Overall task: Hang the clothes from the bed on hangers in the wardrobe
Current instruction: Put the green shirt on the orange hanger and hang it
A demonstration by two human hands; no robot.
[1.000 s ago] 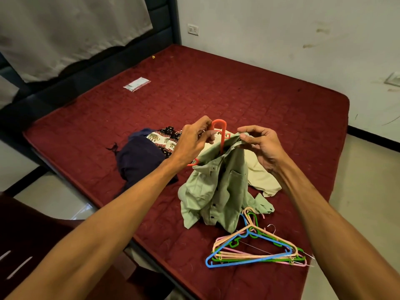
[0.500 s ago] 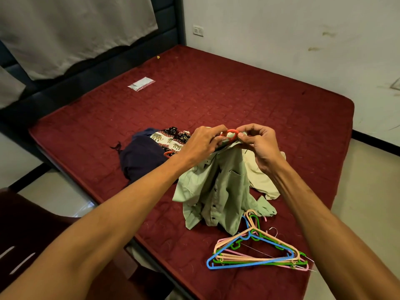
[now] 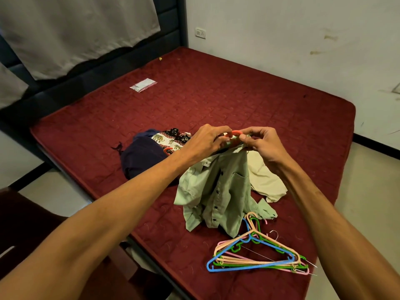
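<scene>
Fingers (image 3: 219, 138) of the left hand (image 3: 205, 144) and fingers of the right hand (image 3: 259, 146) are curled tight and meet at centre frame. Both pinch the collar of a green shirt (image 3: 220, 187) just below the hook of an orange hanger (image 3: 236, 133). The shirt hangs from this grip. Its lower folds rest on the bed (image 3: 238, 100), touching the pile of spare hangers (image 3: 255, 256) at lower right.

Findings, given as judgement:

1. One orange tip shows left of the left wrist, outside the cloth. That shoulder may not be seated on the hanger. If so, the shirt could slide off to one side once the collar is let go.
2. The shirt's tail lies against the hooks of the spare hangers. A quick lift could snag the cloth and drag hangers off the bed edge close by.
3. A cream garment (image 3: 264, 180) lies just behind the shirt, under the right wrist. Whether the two are tangled cannot be told. If they are, it may come up with the shirt.
4. The shirt front looks partly unbuttoned, so it may gape and slip in carrying.

A navy garment (image 3: 140, 156) and an elephant-print cloth (image 3: 171, 139) wait to the left. No wardrobe is in view.
</scene>
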